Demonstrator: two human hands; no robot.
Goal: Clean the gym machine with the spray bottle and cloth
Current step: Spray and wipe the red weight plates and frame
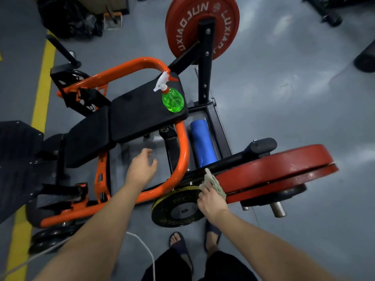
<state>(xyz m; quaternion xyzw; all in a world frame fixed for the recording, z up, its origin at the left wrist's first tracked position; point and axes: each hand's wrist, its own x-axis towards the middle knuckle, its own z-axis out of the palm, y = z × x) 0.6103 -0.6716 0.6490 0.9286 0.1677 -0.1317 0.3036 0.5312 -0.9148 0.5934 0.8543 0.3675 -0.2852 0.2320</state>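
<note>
Gym machine (180, 142), orange tube frame with black pads, fills centre and left of the view, seen from above. Spray bottle (172, 98), green with white trigger head, lies on its side on the black seat pad (142, 112), near the pad's right edge, nozzle pointing up-frame. Cloth (213, 182), pale and crumpled, gripped in right hand (211, 201), fingers curled round it, pressed at the spot where the black arm of the machine meets the red weight plates (274, 169) lower right. Small black plate with yellow rim (176, 211) sits just below that hand. Left hand (142, 169) hangs above the frame gap under the seat pad, fingers loose and slightly spread, holding nothing, touching nothing I can make out. Blue foam roller (203, 142) lies beside the orange tube, right of it. Second red plate (203, 27) at top, on a black upright post. Grey floor (284, 88), yellow line (42, 88) at left. Person's feet in dark slides (180, 246) at bottom, white cord (146, 248) near them.
</note>
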